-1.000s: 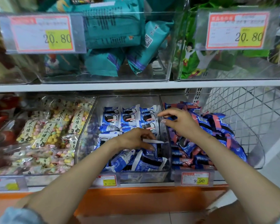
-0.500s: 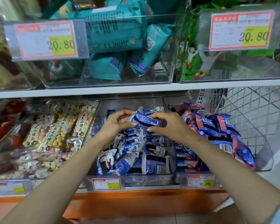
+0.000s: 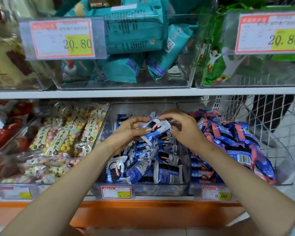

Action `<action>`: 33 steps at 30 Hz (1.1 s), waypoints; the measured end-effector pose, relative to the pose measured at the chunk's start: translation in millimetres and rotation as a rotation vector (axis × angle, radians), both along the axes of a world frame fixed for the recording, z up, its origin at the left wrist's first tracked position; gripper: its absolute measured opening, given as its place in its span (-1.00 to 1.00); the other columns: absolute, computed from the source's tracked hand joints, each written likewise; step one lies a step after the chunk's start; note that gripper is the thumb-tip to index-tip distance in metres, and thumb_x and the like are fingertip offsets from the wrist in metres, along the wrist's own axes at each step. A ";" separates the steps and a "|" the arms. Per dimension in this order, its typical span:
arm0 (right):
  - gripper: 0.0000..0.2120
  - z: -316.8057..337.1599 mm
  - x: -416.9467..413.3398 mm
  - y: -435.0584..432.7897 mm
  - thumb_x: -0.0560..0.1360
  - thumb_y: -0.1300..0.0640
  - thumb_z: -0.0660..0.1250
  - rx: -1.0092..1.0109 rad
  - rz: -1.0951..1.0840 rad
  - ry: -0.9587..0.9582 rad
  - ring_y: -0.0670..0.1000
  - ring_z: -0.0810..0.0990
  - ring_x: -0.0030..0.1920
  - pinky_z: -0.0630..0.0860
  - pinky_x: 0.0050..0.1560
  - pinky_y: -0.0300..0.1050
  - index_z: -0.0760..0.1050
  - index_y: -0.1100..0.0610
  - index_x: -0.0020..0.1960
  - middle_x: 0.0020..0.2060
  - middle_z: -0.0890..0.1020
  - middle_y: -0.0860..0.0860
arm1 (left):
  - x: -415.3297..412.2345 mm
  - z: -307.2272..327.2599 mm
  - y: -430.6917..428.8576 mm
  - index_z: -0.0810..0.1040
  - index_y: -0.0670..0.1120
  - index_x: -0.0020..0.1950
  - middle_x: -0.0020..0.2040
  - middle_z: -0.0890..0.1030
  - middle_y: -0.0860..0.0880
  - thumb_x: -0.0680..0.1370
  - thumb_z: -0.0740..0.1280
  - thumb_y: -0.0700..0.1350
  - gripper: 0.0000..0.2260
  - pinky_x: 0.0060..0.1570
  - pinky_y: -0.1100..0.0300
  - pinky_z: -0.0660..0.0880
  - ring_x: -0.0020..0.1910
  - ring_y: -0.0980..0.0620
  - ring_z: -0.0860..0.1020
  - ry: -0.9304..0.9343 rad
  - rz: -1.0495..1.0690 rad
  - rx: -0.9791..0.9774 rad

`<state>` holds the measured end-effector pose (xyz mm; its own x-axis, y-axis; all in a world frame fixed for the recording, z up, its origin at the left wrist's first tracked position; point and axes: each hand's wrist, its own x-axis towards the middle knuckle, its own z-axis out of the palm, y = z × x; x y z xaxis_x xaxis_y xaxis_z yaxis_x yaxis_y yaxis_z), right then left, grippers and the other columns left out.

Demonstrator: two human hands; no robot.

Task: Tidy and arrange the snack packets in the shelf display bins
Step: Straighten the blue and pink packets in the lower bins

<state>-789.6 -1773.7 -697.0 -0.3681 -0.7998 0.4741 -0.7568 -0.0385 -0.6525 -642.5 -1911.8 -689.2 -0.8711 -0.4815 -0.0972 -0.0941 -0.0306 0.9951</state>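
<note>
we held one blue-and-white packet [image 3: 156, 129] above the middle clear bin [image 3: 143, 189], our left hand [image 3: 128, 129] and right hand [image 3: 182, 126] both pinched on it. its long axis ran slantwise, upper end toward the right fingers [image 3: 167, 114], lower end below the left fingertips [image 3: 147, 129]. loose packets [image 3: 143, 169] lay piled beneath both hands.
</note>
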 end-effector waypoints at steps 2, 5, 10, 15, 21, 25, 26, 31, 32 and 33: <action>-0.60 5.9 2.9 2.1 0.47 0.42 0.20 -0.004 -0.024 -0.197 -0.06 0.58 0.02 0.50 -0.09 -0.26 0.53 0.04 0.15 0.03 0.62 0.01 | -0.2 -1.8 -2.3 0.52 -0.04 0.07 0.01 0.62 -0.05 0.43 0.38 -0.34 -0.71 -0.15 0.33 0.49 -0.14 0.12 0.60 0.003 0.037 -0.080; -0.74 7.5 1.6 3.0 0.47 0.10 0.39 0.032 -0.047 -0.322 -0.10 0.60 -0.01 0.49 0.03 -0.14 0.50 -0.04 0.15 -0.08 0.64 -0.11 | -0.2 -1.5 -3.0 0.54 -0.03 0.06 0.04 0.62 -0.06 0.42 0.39 -0.36 -0.69 -0.15 0.35 0.51 -0.15 0.12 0.62 0.036 0.044 -0.128; -0.76 1.9 2.9 -3.9 0.38 0.08 0.49 0.035 -0.105 -0.207 -0.05 0.49 -0.34 0.40 -0.21 -0.04 0.50 0.21 -0.22 -0.40 0.59 -0.03 | -0.9 -0.8 -1.2 0.54 -0.01 0.08 0.05 0.59 -0.01 0.42 0.40 -0.33 -0.69 -0.13 0.36 0.50 -0.16 0.18 0.61 0.083 -0.002 -0.230; -0.86 1.8 0.7 -2.5 0.48 0.13 0.39 0.018 -0.150 -0.157 0.02 0.63 -0.16 0.54 -0.04 0.02 0.59 0.08 0.04 -0.19 0.65 -0.08 | -2.3 -3.4 -24.3 0.54 -0.07 0.07 0.00 0.60 0.02 0.41 0.45 -0.27 -0.72 -0.09 0.28 0.56 -0.04 0.02 0.58 -0.038 0.140 -0.500; -0.83 -0.7 -15.9 5.3 0.49 0.25 0.36 -0.027 -0.230 -0.178 -0.20 0.56 -0.16 0.46 -0.14 -0.45 0.57 0.14 0.08 -0.13 0.65 0.01 | -6.9 -21.1 -45.7 0.53 -0.10 0.16 0.14 0.55 -0.02 0.42 0.44 -0.21 -0.68 0.11 0.30 0.40 0.11 0.06 0.48 -0.321 0.051 -0.782; -0.81 -1.7 -17.2 9.3 0.50 0.29 0.34 -0.006 -0.216 -0.172 -0.23 0.53 -0.17 0.42 -0.14 -0.49 0.57 0.17 0.10 -0.17 0.61 -0.03 | -21.9 -32.3 -44.9 0.53 -0.16 0.19 0.19 0.54 -0.08 0.44 0.42 -0.26 -0.68 0.03 0.26 0.41 0.03 0.07 0.46 -0.376 0.025 -0.821; -0.80 -1.6 -17.0 10.3 0.50 0.30 0.33 -0.005 -0.211 -0.173 -0.24 0.52 -0.17 0.42 -0.14 -0.50 0.57 0.17 0.10 -0.17 0.60 -0.05 | -25.7 -35.7 -45.7 0.53 -0.17 0.18 0.19 0.54 -0.10 0.45 0.42 -0.27 -0.69 -0.01 0.25 0.44 0.00 0.06 0.47 -0.373 0.028 -0.822; -0.80 -0.6 -20.6 14.3 0.50 0.30 0.32 0.009 -0.191 -0.204 -0.19 0.55 -0.15 0.45 -0.11 -0.43 0.57 0.14 0.10 -0.14 0.61 -0.03 | -38.9 -52.7 -50.9 0.54 -0.09 0.16 0.16 0.52 -0.12 0.45 0.43 -0.16 -0.71 0.16 0.12 0.44 0.13 -0.07 0.50 -0.382 0.076 -1.050; -0.80 -0.8 -21.8 14.7 0.50 0.30 0.33 0.014 -0.190 -0.202 -0.20 0.55 -0.15 0.46 -0.09 -0.38 0.57 0.15 0.10 -0.13 0.62 -0.02 | -39.5 -54.6 -51.6 0.55 -0.07 0.16 0.15 0.50 -0.11 0.45 0.44 -0.12 -0.70 0.16 0.12 0.42 0.14 -0.08 0.47 -0.391 0.093 -1.134; -0.80 -0.9 -22.7 15.1 0.49 0.29 0.33 0.019 -0.188 -0.197 -0.21 0.55 -0.15 0.47 -0.07 -0.35 0.57 0.16 0.10 -0.13 0.62 -0.01 | -39.5 -55.6 -52.4 0.55 -0.06 0.16 0.14 0.50 -0.11 0.45 0.44 -0.09 -0.70 0.16 0.11 0.41 0.16 -0.09 0.45 -0.399 0.107 -1.201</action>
<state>-812.3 -1758.6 -698.0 -0.5951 -0.7166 0.3639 -0.6075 0.1046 -0.7874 -681.9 -1964.2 -744.9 -0.8335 -0.5142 0.2022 -0.4454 0.8419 0.3047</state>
